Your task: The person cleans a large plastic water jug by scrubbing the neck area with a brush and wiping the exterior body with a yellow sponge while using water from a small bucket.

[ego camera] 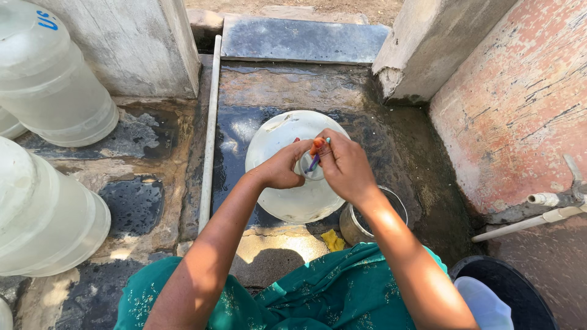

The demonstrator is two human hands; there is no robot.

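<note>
While both hands meet over the middle of the scene, the head view shows the left hand (282,166) curled closed around a small clear cup (309,166), holding it by its side wall. The right hand (345,165) comes in from the other side with its fingers pinched shut on a thin brush (316,157) with an orange and purple handle, its tip seemingly inside the cup. Directly beneath the hands sits a large white basin (287,201), resting on the wet stone floor (263,91).

Just below the right wrist stands a steel pot (358,229), with a yellow scrap (333,240) lying beside it. Well off to the left of the left hand lie big translucent water jars (55,85) on their sides, and a pale pipe (209,134) runs along the floor between them and the basin. Far right of the right hand, a tap (559,198) juts from the reddish wall (520,104).

The cup looks light and stiff, probably slick while wet and apt to slip, so a wrap around its side wall seems the safest hold. The brush is slender and light; pinching its handle near the middle should give control.
</note>
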